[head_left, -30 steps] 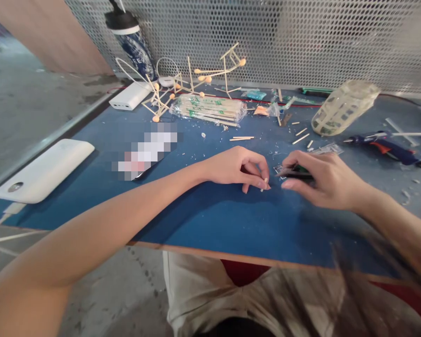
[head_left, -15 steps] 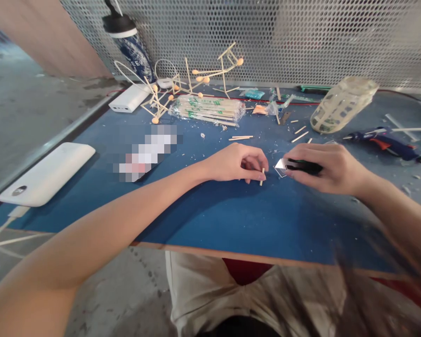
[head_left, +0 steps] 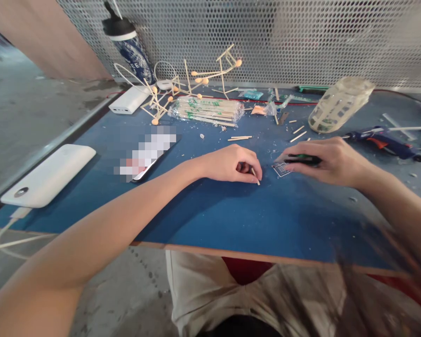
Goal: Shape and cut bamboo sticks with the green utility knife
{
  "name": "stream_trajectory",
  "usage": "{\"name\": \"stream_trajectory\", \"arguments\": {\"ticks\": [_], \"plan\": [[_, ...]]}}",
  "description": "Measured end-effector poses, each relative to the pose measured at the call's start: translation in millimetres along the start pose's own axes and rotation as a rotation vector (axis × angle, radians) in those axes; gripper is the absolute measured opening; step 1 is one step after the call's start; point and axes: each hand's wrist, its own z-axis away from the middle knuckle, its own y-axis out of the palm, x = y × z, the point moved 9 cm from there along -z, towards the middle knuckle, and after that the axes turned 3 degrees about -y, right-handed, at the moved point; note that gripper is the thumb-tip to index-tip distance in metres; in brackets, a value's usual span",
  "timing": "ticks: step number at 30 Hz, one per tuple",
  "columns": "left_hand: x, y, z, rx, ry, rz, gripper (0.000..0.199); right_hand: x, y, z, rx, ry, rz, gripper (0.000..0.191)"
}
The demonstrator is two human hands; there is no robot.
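Observation:
Between the thumb and fingers of my left hand point(head_left: 231, 164), a short piece of thin wooden stick point(head_left: 256, 178) is pinched at a slant just above the blue mat. My right hand point(head_left: 333, 161) is closed round the black handle of a utility knife point(head_left: 308, 159), whose blade points left toward the stick. Blade and stick are apart. Under the blade a small white printed grid point(head_left: 281, 170) shows on the mat point(head_left: 210, 215). Two cut sticks point(head_left: 240, 138) lie beyond my left hand, and further short pieces point(head_left: 298, 136) lie beyond the right.
Stick figures with orange balls point(head_left: 203, 80) stand behind a plastic-wrapped stick bundle point(head_left: 206, 110). At right are a stick-built cylinder point(head_left: 340, 105) and a glue gun point(head_left: 386, 142). Leftward lie a phone point(head_left: 149, 157), white power banks point(head_left: 49, 175) and a bottle point(head_left: 131, 49).
My left hand has drawn slightly left, and the stick in it has tilted from upright. The knife blade has turned and lost its bright glint, showing more of the printed grid.

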Motion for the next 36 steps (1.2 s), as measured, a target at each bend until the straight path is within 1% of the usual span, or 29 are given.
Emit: {"name": "stream_trajectory", "arguments": {"ticks": [2, 4, 5, 7, 9, 11, 13, 15, 17, 20, 23, 25, 27, 28, 29, 31, 33, 35, 36], "plan": [[-3.2, 1.2, 1.0, -0.002, 0.018, -0.043, 0.017, -7.3, -12.0, 3.3, -0.045, 0.04, 0.081, 0.029], [-7.5, 2.5, 1.8, -0.007, 0.051, -0.082, 0.018, -17.9, -23.1, 7.0, -0.076, 0.105, 0.161, 0.033], [-9.5, 2.7, 1.9, -0.015, 0.068, -0.094, 0.019, -24.3, -27.0, 8.8, -0.073, 0.144, 0.196, 0.038], [-12.3, -0.6, 1.5, -0.068, 0.085, -0.1, 0.021, -38.2, -28.3, 12.0, -0.001, 0.211, 0.221, 0.046], [-12.1, -11.2, 1.5, -0.194, 0.061, -0.094, 0.022, -51.2, -24.7, 14.8, 0.096, 0.246, 0.175, 0.046], [-8.6, -26.8, 4.4, -0.37, -0.003, -0.076, 0.021, -62.8, -19.7, 17.0, 0.174, 0.254, 0.115, 0.042], [-3.0, -42.1, 11.0, -0.545, -0.079, -0.041, 0.022, -72.2, -14.5, 18.2, 0.227, 0.237, 0.085, 0.043], [3.5, -54.1, 18.8, -0.684, -0.133, 0.015, 0.024, -79.1, -9.7, 19.1, 0.263, 0.22, 0.059, 0.043], [9.9, -63.8, 25.7, -0.786, -0.148, 0.083, 0.025, -84.1, -6.7, 20.4, 0.288, 0.236, 0.05, 0.044], [17.1, -78.6, 33.2, -0.884, -0.113, 0.139, 0.025, -84.2, -7.2, 22.4, 0.306, 0.303, 0.079, 0.048], [20.4, -98.6, 43.5, -0.999, -0.073, 0.101, 0.027, -74.8, -9.1, 21.9, 0.296, 0.379, 0.155, 0.049], [22.5, -110.0, 51.0, -1.073, -0.073, 0.079, 0.028, -62.6, -9.5, 18.1, 0.25, 0.38, 0.212, 0.046], [22.2, -112.7, 51.5, -1.064, -0.077, 0.068, 0.03, -47.4, -7.3, 12.6, 0.193, 0.327, 0.242, 0.045], [20.8, -110.0, 48.7, -1.026, -0.077, 0.069, 0.031, -40.0, -5.2, 10.1, 0.172, 0.289, 0.243, 0.044], [18.9, -104.2, 44.0, -0.964, -0.077, 0.076, 0.03, -33.8, -2.8, 8.2, 0.158, 0.255, 0.236, 0.043], [14.0, -85.6, 32.2, -0.801, -0.078, 0.11, 0.027, -25.1, 2.2, 6.2, 0.158, 0.201, 0.198, 0.04], [9.9, -59.5, 19.3, -0.59, -0.092, 0.149, 0.023, -21.9, 5.6, 6.2, 0.177, 0.177, 0.149, 0.036], [9.7, -37.7, 12.4, -0.444, -0.133, 0.161, 0.023, -22.1, 5.8, 6.7, 0.18, 0.171, 0.12, 0.034], [10.1, -29.9, 10.4, -0.398, -0.144, 0.168, 0.023, -23.2, 5.0, 7.0, 0.174, 0.173, 0.12, 0.033]]}}
